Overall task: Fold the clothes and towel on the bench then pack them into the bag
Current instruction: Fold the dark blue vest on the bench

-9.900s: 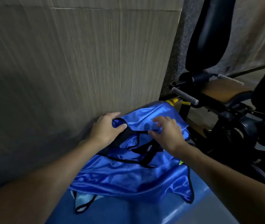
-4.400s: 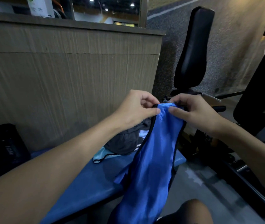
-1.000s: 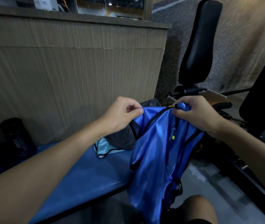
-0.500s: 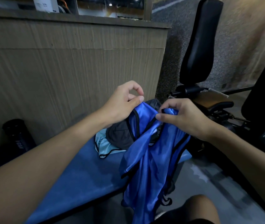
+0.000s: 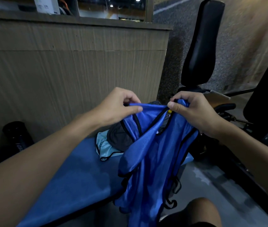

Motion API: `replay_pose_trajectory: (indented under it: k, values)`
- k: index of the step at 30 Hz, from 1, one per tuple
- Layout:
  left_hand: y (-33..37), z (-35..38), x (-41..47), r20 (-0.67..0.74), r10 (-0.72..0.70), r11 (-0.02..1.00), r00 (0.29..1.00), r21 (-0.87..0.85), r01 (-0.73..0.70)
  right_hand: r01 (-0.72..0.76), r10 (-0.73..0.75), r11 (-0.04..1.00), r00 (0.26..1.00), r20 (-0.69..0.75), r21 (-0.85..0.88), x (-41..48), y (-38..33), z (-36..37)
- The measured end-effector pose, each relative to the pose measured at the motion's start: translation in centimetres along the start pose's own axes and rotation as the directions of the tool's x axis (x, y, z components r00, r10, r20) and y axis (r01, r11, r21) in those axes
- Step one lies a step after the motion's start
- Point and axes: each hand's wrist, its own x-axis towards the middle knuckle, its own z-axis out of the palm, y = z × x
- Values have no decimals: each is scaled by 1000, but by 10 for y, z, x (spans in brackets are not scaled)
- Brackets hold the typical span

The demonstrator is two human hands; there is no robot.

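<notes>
Both your left hand [image 5: 121, 106] and right hand [image 5: 193, 110] pinch the blue vest [image 5: 152, 158] at its shoulders, frame centre, hanging off the bench [image 5: 74, 174]. Thin, slippery, limp; grip the black trim.

Wood-panelled wall [image 5: 64, 71], speckled grey wall [image 5: 244, 46] — black padded backrest [image 5: 200, 46], dim light

We see a dim, warm-lit scene; small ceiling lights [image 5: 111, 5] glint in the glass [image 5: 94, 9] along the top edge. The blue garment [image 5: 154, 153] catches a soft sheen, while the dark bottle [image 5: 17, 136] near the bench's [image 5: 80, 169] left end sinks into shadow. Wide-angle distortion bows the wall panel [image 5: 64, 71] and stretches the lower corners
</notes>
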Motion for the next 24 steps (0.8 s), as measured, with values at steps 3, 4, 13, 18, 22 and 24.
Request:
replay_pose_trajectory:
  k: [3,4,13,18,22,24]
  values:
    - [3,-6,7,-112,-26,999,993,-45,21,-21,20,995,1000,-20,-99,1,2,0]
    - [6,-7,8,-129,-25,999,991,-35,21,-34,29,992,999,-36,-118,0,1,1]
    - [28,0,15,-137,18,1000,990,-9,-20,-173,174,985,982,76,-27,-7,-24,36]
    - [9,-18,11,-125,18,1000,992,13,-16,-241,249,966,964,-91,90,0,-13,30]
    - [-6,-27,7,-81,3,998,997,67,3,-253,255,967,965,-54,41,4,-11,16]
    - [-9,-29,8,-130,-12,997,991,71,21,-217,218,974,976,-6,-64,4,-10,12]
